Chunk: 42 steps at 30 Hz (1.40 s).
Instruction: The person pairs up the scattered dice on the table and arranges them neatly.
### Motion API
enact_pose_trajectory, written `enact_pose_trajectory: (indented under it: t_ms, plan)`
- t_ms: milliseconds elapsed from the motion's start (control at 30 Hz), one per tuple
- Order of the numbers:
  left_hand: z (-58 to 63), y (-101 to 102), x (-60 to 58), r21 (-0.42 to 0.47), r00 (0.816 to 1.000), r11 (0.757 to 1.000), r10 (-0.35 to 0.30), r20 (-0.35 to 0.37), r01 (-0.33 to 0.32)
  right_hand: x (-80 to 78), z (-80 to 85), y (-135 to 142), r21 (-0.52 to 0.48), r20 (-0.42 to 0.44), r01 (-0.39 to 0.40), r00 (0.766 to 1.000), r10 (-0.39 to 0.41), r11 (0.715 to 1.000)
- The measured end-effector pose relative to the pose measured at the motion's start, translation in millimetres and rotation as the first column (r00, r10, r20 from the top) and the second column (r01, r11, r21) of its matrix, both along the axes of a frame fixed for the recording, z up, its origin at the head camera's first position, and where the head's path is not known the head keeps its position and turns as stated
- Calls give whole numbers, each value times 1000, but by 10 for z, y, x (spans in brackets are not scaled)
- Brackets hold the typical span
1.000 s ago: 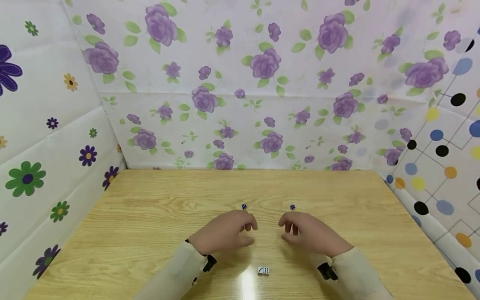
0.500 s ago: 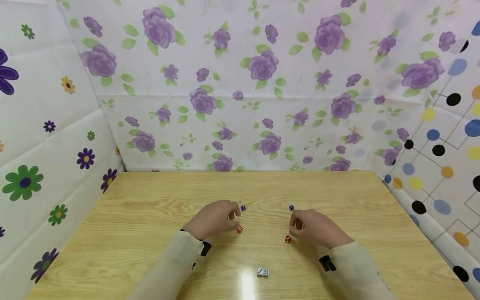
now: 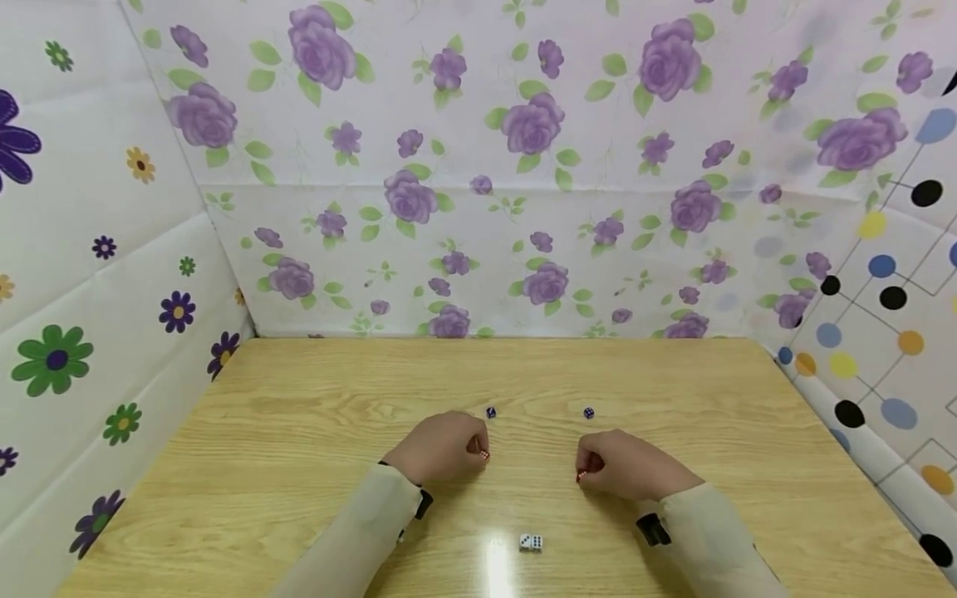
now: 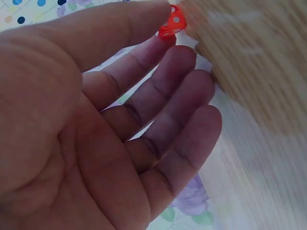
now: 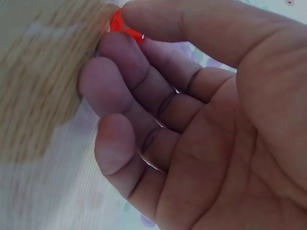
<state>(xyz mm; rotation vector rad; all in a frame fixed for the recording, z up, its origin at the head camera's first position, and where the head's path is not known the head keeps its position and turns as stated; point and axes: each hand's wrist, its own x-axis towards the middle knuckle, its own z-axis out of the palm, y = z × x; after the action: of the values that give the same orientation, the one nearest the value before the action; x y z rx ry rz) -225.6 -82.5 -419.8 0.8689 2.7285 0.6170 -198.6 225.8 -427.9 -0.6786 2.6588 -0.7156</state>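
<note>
Between the thumb and forefinger of my left hand [image 3: 441,448] is a red die [image 4: 176,21] with white dots, pinched close to the table surface. My right hand [image 3: 635,467] pinches a second red die [image 5: 125,25] at its fingertips, mostly covered by the thumb and fingers in the right wrist view. Just beyond the left hand lies one dark blue die [image 3: 490,412]; another dark blue die [image 3: 588,413] lies beyond the right. Nearer the body, a white die [image 3: 525,542] and another white die [image 3: 537,544] stand side by side, touching.
The wooden table [image 3: 299,390] runs back to a flowered cloth wall [image 3: 478,249]. A left cloth panel [image 3: 75,274] and a dotted right cloth panel [image 3: 882,374] flank the table. Light glares on the wood near the white dice.
The hands spread apart from one second ago, and the red dice showed on the table half a second ago. Since then, the fingers of both hands have come down and pinched them.
</note>
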Motion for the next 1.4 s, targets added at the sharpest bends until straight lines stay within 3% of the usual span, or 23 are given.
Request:
enact_pose_trajectory:
  t_ms: [267, 767, 1400]
  plan:
    - [33, 13, 6, 23, 999, 999, 32, 14, -32, 8, 49, -29, -2, 2, 25, 1000, -25, 1000]
    - [54, 25, 33, 45, 999, 999, 13, 30, -14, 68, 73, -82, 42, 1, 89, 996, -89, 995]
    - [3, 107, 58, 17, 1000, 1000, -8, -12, 8, 92, 59, -158, 25, -24, 65, 998, -64, 998]
